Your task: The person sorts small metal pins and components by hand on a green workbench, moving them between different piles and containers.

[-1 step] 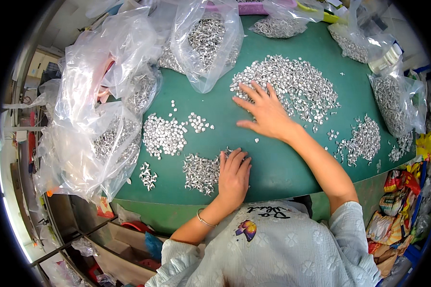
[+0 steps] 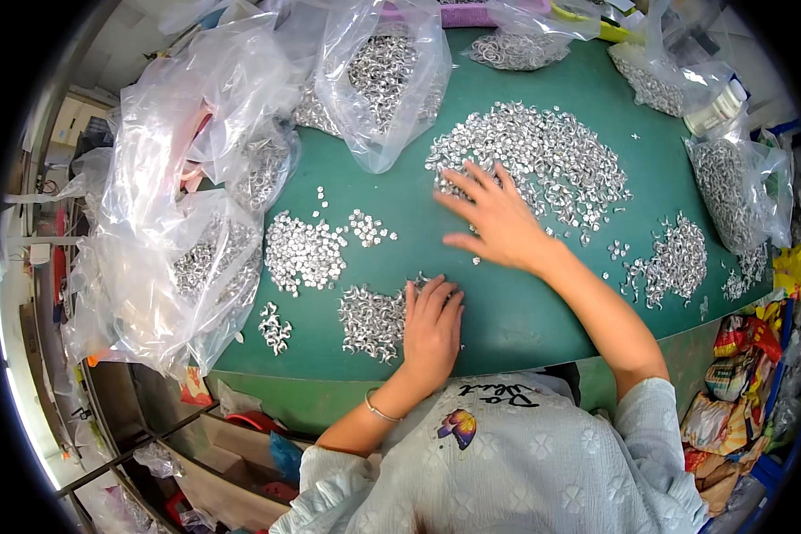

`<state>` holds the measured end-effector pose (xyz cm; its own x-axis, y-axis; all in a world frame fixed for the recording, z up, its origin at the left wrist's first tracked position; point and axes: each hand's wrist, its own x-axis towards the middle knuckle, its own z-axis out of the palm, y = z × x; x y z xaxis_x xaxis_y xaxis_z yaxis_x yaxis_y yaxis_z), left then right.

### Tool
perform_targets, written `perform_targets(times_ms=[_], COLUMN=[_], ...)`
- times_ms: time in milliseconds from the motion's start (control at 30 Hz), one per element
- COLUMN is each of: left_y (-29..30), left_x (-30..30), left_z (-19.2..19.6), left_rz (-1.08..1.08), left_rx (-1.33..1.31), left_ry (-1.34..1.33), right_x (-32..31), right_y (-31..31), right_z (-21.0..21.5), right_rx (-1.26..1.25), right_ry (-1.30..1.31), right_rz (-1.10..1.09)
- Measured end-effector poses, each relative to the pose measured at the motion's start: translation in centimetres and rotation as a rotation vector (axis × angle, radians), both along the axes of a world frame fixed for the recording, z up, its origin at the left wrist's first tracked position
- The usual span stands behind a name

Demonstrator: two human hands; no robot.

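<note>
Near edge, left hand: On the green surface (image 2: 529,316), we find the left hand (image 2: 432,334) against the right side of the near heap (image 2: 370,322) of curved metal pieces; its fingers lie close together, slightly bent, and we cannot tell whether they pinch anything.
Mid-surface, right hand: We note the right hand (image 2: 505,230), fingers spread, over the near-left border of the large heap (image 2: 547,156); contact is unclear.
Change: We see the right hand drawn slightly toward the near edge; we judge it still working that border.
Long axis: We find no common direction among the pieces; the large heap stretches from far left to near right.
Far edge: We place an open clear bag (image 2: 374,147) of metal pieces left of it.
</note>
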<state>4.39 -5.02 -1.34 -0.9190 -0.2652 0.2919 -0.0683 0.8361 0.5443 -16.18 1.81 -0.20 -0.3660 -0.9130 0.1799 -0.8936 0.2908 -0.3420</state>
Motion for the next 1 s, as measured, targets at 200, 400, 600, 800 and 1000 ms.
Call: perform_targets(times_ms=[200, 400, 600, 800, 1000], left_y=[-1.2, -0.2, 0.2, -2.3, -1.5], left_x=[0.1, 0.6, 1.5, 1.2, -1.4], left_z=[-0.1, 2.0, -0.1, -0.7, 1.2], left_rz=[0.046, -0.004, 0.044, 0.136, 0.177], left_rx=[-0.047, -0.053, -0.182, -0.255, -0.108], left_ry=[0.005, -0.083, -0.13, -0.067, -0.012], right_x=[3.0, 3.4, 5.9, 4.3, 5.6], right_y=[7.2, 12.6, 10.9, 12.6, 7.3], right_z=[-0.1, 0.2, 0.7, -0.2, 1.2], right_rx=[0.035, -0.12, -0.017, -0.09, -0.328], right_ry=[-0.097, -0.14, -0.136, 0.041, -0.034], right_rz=[0.147, -0.021, -0.02, -0.217, -0.249])
